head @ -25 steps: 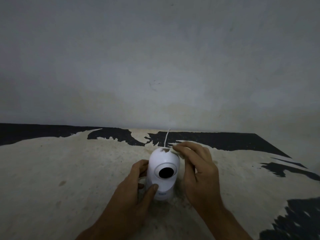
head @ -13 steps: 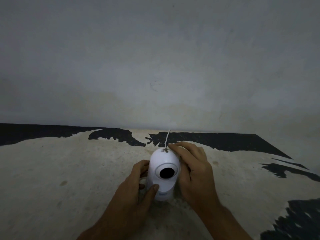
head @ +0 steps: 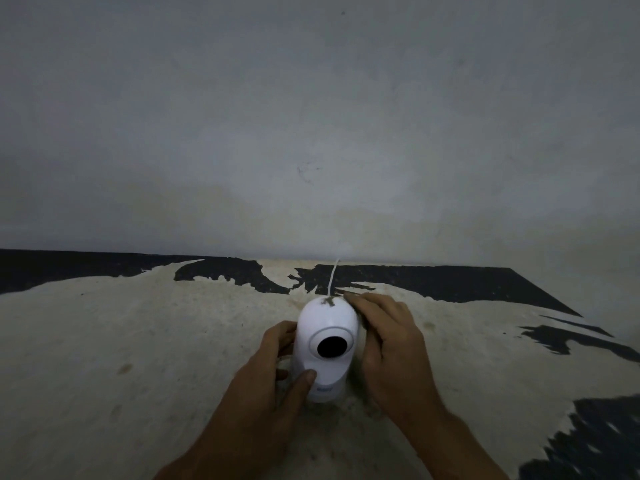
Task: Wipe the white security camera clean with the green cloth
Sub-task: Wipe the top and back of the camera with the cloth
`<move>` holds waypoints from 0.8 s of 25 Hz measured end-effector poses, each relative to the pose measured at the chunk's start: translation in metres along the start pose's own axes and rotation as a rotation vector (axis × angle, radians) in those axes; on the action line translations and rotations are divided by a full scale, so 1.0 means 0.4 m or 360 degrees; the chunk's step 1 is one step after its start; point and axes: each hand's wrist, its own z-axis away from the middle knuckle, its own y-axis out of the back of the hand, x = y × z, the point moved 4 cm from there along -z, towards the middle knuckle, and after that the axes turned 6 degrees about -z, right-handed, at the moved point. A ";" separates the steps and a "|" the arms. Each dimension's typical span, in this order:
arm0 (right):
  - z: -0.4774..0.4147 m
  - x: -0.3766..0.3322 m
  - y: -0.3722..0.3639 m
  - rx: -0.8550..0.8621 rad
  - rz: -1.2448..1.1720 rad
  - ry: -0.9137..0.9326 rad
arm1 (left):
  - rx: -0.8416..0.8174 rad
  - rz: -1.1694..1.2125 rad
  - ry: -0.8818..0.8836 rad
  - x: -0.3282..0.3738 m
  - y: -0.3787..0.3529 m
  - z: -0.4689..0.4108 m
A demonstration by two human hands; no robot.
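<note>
The white security camera (head: 325, 344) stands upright on the worn table, its dark round lens facing me. A brown smudge (head: 327, 301) marks its top. My left hand (head: 273, 382) grips the base, thumb on the front and fingers behind the left side. My right hand (head: 388, 344) lies curled against the camera's upper right side, fingertips by the top. Of the green cloth (head: 347, 296) only a dim strip shows under those fingertips; the rest is hidden by the hand.
A thin white cable (head: 333, 277) runs from behind the camera to the grey wall (head: 311, 133). The tabletop (head: 138, 341) is pale and peeling, with black patches at the back and on the right.
My right hand has shifted slightly left and back along the camera's upper right side, drawing closer against it. Left hand and camera have stayed put.
</note>
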 end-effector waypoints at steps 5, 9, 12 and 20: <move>0.003 -0.032 0.026 0.0102 -0.0085 0.0033 | 0.0003 0.0019 -0.0009 0.000 0.004 0.002; 0.007 -0.048 0.038 0.0022 -0.0091 0.0072 | -0.0023 0.0030 0.0010 -0.001 0.003 0.000; 0.018 -0.030 0.048 -0.0067 0.0006 -0.0020 | -0.0033 0.0044 0.0015 -0.005 0.002 0.001; 0.030 -0.057 0.057 0.0017 -0.0089 0.0060 | -0.0017 0.0008 0.0040 0.002 0.002 0.000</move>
